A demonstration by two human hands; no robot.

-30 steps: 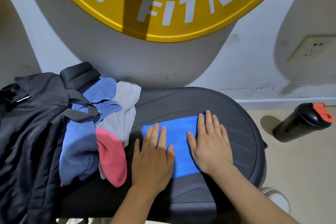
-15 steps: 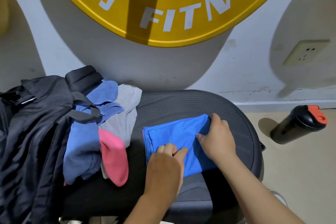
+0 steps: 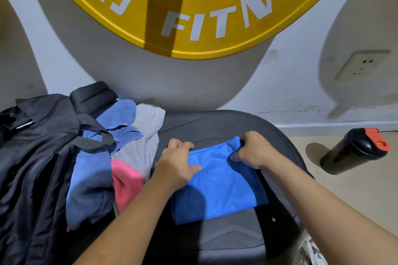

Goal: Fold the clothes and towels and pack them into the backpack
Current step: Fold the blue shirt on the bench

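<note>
A folded bright blue mesh garment [image 3: 219, 187] lies on the dark grey padded seat [image 3: 215, 127]. My left hand [image 3: 176, 163] pinches its far left corner, and my right hand [image 3: 252, 150] pinches its far right corner, lifting that far edge slightly. To the left sits a pile of loose cloths: a dull blue towel [image 3: 92, 178], a grey garment [image 3: 144, 135] and a pink cloth [image 3: 125, 183]. The black backpack [image 3: 32, 168] slumps at the far left, its strap lying across the blue towel.
A black shaker bottle [image 3: 355, 148] with an orange lid lies on the beige floor at the right. A wall with a yellow fitness sign [image 3: 193, 6] and a socket [image 3: 361, 64] stands right behind the seat. A white shoe [image 3: 310, 251] shows at the bottom right.
Both hands went from pressing flat on the blue garment to gripping its far corners. The far edge is now raised off the seat.
</note>
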